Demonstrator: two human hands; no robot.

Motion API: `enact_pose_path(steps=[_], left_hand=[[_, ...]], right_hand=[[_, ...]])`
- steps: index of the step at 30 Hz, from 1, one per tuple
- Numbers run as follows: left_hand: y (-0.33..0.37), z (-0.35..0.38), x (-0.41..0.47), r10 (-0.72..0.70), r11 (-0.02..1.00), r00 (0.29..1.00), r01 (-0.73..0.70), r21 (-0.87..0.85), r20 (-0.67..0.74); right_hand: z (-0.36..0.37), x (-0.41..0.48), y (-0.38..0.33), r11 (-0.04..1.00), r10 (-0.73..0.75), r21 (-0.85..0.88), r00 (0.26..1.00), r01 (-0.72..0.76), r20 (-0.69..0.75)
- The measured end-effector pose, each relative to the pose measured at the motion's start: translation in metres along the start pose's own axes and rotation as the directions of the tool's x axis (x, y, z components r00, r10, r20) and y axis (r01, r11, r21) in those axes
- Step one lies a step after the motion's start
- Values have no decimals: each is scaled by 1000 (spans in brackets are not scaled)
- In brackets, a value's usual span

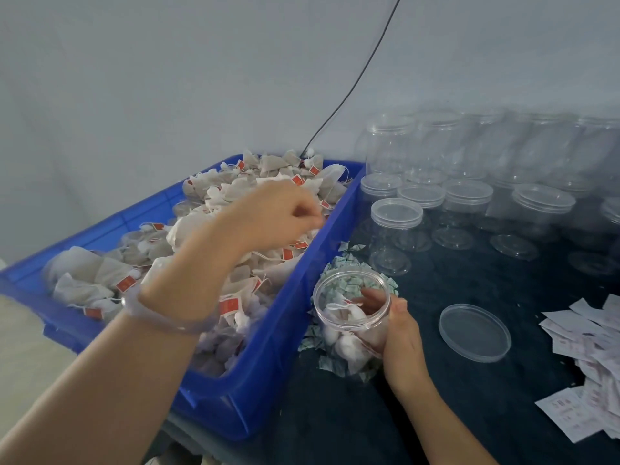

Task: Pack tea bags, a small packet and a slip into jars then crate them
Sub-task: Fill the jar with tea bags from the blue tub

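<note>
Left fingers (307, 214) are curled under and bunched over the heap. With the blur, I cannot tell whether they are pinching a bag or closing on nothing. The left hand (271, 216) hangs palm down over the far half of the crate (268, 364), bangle (164, 317) at the wrist, and the forearm crosses the whole heap to get there.

On the other side, the right fingers (369, 300) wrap the far side of the jar (316, 302) and show through its clear wall, with the thumb hooked at the rim. The right hand (399, 333) grips it firmly and tips the open mouth up and left toward the crate. That looks deliberate: a short carry and an easy drop.

The jar sits just beside the crate wall, with several tea bags (342, 310) already at the bottom and plenty of room left. So I judge filling is under way, with packet and slip to come.

The supplies are laid out within reach. The packets (339, 263) are heaped right under and around the jar. Its lid (474, 332) lies flat on the table (436, 414) just right of the hand, ready for capping. The slips (587, 337) are scattered at the right edge. Closed jars (396, 216) wait in rows behind, near the wall.

The bags' strings and red tags are tangled across the heap, so one lift could drag up several.
</note>
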State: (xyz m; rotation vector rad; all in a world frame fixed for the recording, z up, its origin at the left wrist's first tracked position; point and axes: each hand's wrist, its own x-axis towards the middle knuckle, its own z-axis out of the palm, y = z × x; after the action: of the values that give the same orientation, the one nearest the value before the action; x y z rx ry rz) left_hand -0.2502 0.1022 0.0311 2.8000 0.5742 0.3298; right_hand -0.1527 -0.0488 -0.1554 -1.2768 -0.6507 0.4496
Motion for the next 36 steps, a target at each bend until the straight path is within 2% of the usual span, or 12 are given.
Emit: enact_pose_path(steps=[1,4,7,12,18,22,25,27,29,36], left_hand=[[-13,-5,1,-83,993,997,83,83,-6],[-46,-7,-5,-325,905,937,269,331,130],[-64,-1,-10,-395,878,907,325,352,147],[-69,-3,-12,-286,919,956,253,302,70],[-66,-17,-21,-218,975,968,222,14,-126],[-45,-41,-27,-109,986,940,62,-153,-323],[-16,-49,-31,-69,927,919,-86,-366,-389],[4,-49,-32,-12,883,926,-168,-439,-378],[21,-42,-29,26,870,940,-188,-456,-339],[46,19,-15,112,952,990,-130,-278,-81]], right_hand=[[0,0,0,1000,4,-4,1000,-4,-3],[1,0,-1,1000,2,11,1000,-2,-12],[2,-1,-3,1000,1,21,1000,-1,-11],[1,-1,-2,999,27,32,1000,-26,-15],[2,-1,-3,999,28,43,1000,-27,-14],[2,-1,-3,999,27,32,999,-26,-20],[2,-2,-3,999,23,30,1000,-23,-18],[2,-2,-3,998,30,46,999,-29,-19],[1,-2,-2,998,30,52,999,-29,-20],[-1,-3,-4,999,-11,49,999,13,-37]])
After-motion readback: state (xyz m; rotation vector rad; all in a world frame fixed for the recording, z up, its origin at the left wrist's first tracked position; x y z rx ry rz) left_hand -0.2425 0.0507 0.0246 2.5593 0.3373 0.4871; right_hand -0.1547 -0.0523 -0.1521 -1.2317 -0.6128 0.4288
